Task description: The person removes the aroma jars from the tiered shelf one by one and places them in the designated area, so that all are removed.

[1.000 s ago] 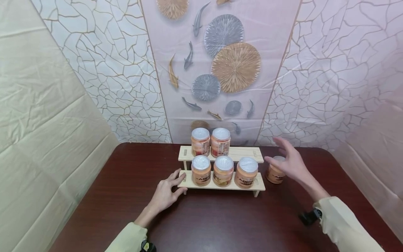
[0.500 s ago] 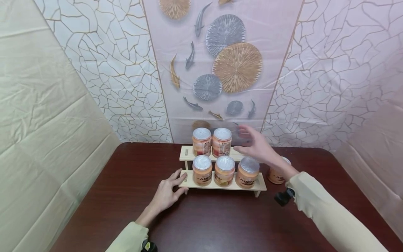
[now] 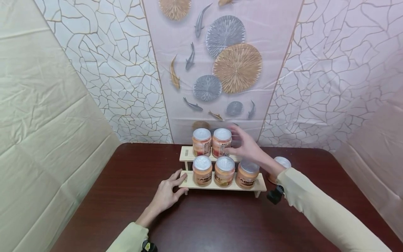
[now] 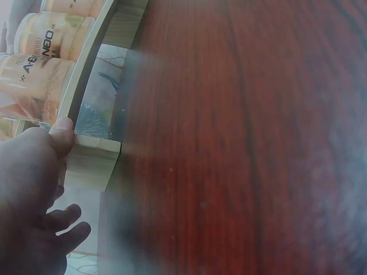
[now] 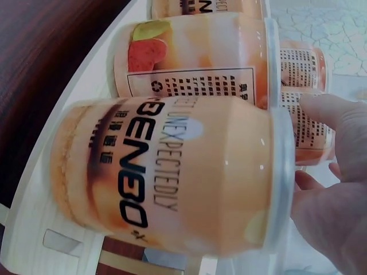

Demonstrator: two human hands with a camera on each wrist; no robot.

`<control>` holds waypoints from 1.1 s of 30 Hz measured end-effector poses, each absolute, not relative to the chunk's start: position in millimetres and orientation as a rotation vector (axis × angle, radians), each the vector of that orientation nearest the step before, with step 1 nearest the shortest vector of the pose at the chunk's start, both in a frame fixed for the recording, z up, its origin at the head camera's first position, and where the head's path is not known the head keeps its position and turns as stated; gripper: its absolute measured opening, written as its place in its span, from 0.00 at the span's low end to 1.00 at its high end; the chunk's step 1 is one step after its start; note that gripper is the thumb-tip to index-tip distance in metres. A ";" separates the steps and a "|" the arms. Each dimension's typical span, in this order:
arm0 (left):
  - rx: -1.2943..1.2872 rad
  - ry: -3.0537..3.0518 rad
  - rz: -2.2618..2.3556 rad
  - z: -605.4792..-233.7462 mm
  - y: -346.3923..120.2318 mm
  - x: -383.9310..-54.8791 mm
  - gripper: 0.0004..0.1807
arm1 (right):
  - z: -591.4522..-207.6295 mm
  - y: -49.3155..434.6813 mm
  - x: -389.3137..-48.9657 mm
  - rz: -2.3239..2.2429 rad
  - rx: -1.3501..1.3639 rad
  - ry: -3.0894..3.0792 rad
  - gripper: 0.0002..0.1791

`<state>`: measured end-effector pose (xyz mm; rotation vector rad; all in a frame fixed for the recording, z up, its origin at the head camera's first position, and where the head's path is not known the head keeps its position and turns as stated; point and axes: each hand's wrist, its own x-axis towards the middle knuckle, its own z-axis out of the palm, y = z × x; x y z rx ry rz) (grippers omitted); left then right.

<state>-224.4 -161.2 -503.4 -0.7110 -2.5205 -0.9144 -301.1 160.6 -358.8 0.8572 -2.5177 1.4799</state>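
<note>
A pale wooden two-tier rack (image 3: pixel 260 182) carries several orange-labelled jars with silvery lids. My left hand (image 3: pixel 165 193) holds the left end of its lower tier, thumb at the front edge in the left wrist view. Two jars stand side by side on the upper tier. Beside the right one (image 3: pixel 219 142), my right hand (image 3: pixel 248 148) has its thumb across the label's front and its blurred fingers by the lid's far side, spread rather than closed. In the right wrist view, a lower-tier jar (image 5: pixel 189 177) fills the foreground, and the right thumb (image 5: pixel 321 109) overlaps an upper-tier jar (image 5: pixel 309 132).
Three jars line the lower tier, among them a left one (image 3: pixel 202 171) and a middle one (image 3: pixel 224 171). Another jar (image 3: pixel 282 162) stands on the dark wood table (image 3: pixel 214 220) right of the rack, partly behind the right forearm. Patterned cloth (image 3: pixel 201 115) hangs behind the table.
My right hand has moved left from above the single jar on the table to the right-hand upper-tier jar. My left hand stays at the rack's end.
</note>
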 end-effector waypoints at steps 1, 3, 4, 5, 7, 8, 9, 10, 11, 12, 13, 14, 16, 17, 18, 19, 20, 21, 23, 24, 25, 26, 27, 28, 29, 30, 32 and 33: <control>-0.711 -2.520 -0.917 -503.3 -161.2 -224.3 0.28 | -358.9 159.6 -301.1 1.478 0.862 -2.514 0.46; -0.709 -2.518 -0.916 -503.8 -160.8 -224.5 0.28 | -359.2 157.9 -301.3 1.447 0.864 -2.509 0.47; -0.709 -2.517 -0.916 -503.7 -160.8 -224.4 0.28 | -359.9 157.1 -301.8 1.438 0.878 -2.504 0.47; -0.709 -2.517 -0.914 -503.8 -160.7 -224.4 0.28 | -360.3 156.2 -302.4 1.425 0.886 -2.502 0.48; -0.710 -2.517 -0.912 -503.8 -160.5 -224.4 0.28 | -361.0 154.8 -303.1 1.387 0.895 -2.506 0.48; -0.710 -2.517 -0.913 -503.8 -160.5 -224.4 0.28 | -361.7 154.3 -303.6 1.371 0.898 -2.508 0.48; -0.710 -2.518 -0.912 -503.8 -160.5 -224.4 0.28 | -362.3 153.7 -304.1 1.359 0.905 -2.509 0.48; -0.710 -2.519 -0.914 -503.5 -160.6 -224.2 0.28 | -362.9 153.4 -304.5 1.341 0.905 -2.512 0.48; -0.710 -2.520 -0.914 -503.4 -160.7 -224.2 0.28 | -363.1 153.0 -304.6 1.324 0.897 -2.518 0.48; -0.709 -2.521 -0.913 -503.3 -160.7 -224.1 0.28 | -363.5 152.7 -304.6 1.311 0.892 -2.520 0.48; -0.709 -2.521 -0.912 -503.2 -160.7 -224.1 0.28 | -363.6 152.3 -304.7 1.304 0.888 -2.520 0.48; -0.708 -2.521 -0.910 -503.2 -160.6 -224.1 0.28 | -363.6 151.8 -304.6 1.300 0.884 -2.520 0.48; -0.709 -2.519 -0.908 -502.8 -160.6 -223.9 0.28 | -363.2 150.9 -304.2 1.295 0.877 -2.521 0.48; -0.710 -2.517 -0.905 -502.9 -160.6 -224.0 0.28 | -363.0 150.5 -303.9 1.295 0.870 -2.523 0.48; -0.711 -2.515 -0.905 -502.7 -160.6 -224.0 0.28 | -362.8 150.2 -303.7 1.293 0.863 -2.525 0.48; -0.713 -2.514 -0.906 -502.4 -160.6 -223.9 0.28 | -362.7 150.0 -303.6 1.292 0.854 -2.530 0.48; -0.716 -2.514 -0.907 -502.1 -160.7 -223.8 0.28 | -362.5 149.8 -303.4 1.291 0.846 -2.535 0.48; -0.716 -2.513 -0.906 -502.1 -160.7 -223.7 0.28 | -362.5 149.6 -303.3 1.291 0.838 -2.540 0.48; -0.719 -2.515 -0.909 -501.8 -161.0 -223.7 0.28 | -362.6 149.7 -303.5 1.290 0.828 -2.548 0.48; -0.719 -2.517 -0.911 -501.8 -161.1 -223.8 0.28 | -362.8 149.7 -303.7 1.289 0.827 -2.548 0.48; -0.717 -2.519 -0.913 -501.7 -161.0 -223.7 0.28 | -362.7 149.8 -303.6 1.290 0.825 -2.549 0.48; -0.714 -2.520 -0.912 -501.9 -160.9 -223.7 0.28 | -362.6 149.9 -303.4 1.291 0.827 -2.548 0.47; -0.710 -2.522 -0.913 -502.3 -160.9 -223.8 0.28 | -362.6 150.0 -303.4 1.288 0.826 -2.547 0.47; -0.708 -2.525 -0.915 -502.4 -160.9 -223.9 0.28 | -362.5 150.2 -303.3 1.285 0.828 -2.545 0.47; -0.706 -2.527 -0.917 -502.4 -160.9 -223.7 0.28 | -362.7 150.4 -303.4 1.283 0.829 -2.544 0.47; -0.704 -2.528 -0.917 -502.6 -160.7 -223.7 0.28 | -362.8 150.5 -303.5 1.284 0.828 -2.545 0.47; -0.701 -2.528 -0.918 -503.0 -160.4 -223.5 0.28 | -363.3 150.8 -303.9 1.278 0.823 -2.547 0.47; -0.701 -2.526 -0.922 -503.1 -160.3 -223.3 0.28 | -363.6 150.9 -304.1 1.274 0.821 -2.548 0.47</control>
